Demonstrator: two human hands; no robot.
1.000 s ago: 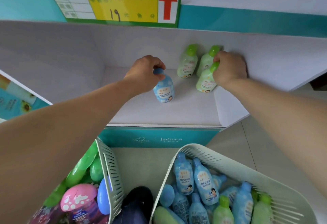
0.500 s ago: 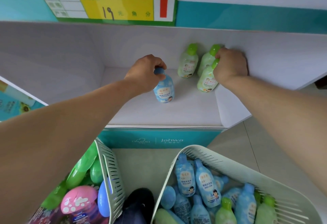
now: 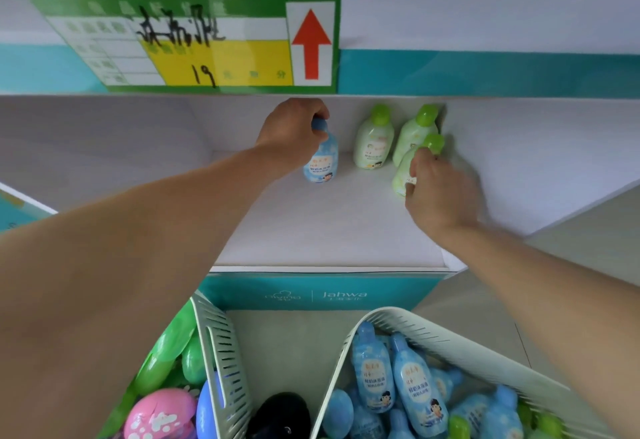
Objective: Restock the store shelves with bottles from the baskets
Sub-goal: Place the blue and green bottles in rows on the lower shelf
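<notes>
Head view, looking down into a white shelf (image 3: 329, 230) bay under a green and yellow price sign (image 3: 207, 43) with a red arrow. Left hand (image 3: 292, 133) reaches to the back of the bay, fingers curled over the cap of a blue bottle (image 3: 322, 161) and gripping it; bottle upright, base on the shelf floor. To its right, apart from it, two green bottles (image 3: 373, 140) stand upright at the back wall, the right one in the corner. A front green bottle (image 3: 401, 175) stands just ahead of that corner one. Right hand (image 3: 440, 192) is blurred, fingertips against this front bottle's body below the cap; cannot tell whether they hold it or merely touch. Below the shelf, right basket (image 3: 433, 331), pale slatted plastic, holds a heap of blue bottles (image 3: 412, 383) lying on their sides, with some green-capped ones at its lower right. Left basket (image 3: 221, 352) holds green containers and a pink item (image 3: 159, 414). A dark object (image 3: 280, 414) sits between the two baskets
</notes>
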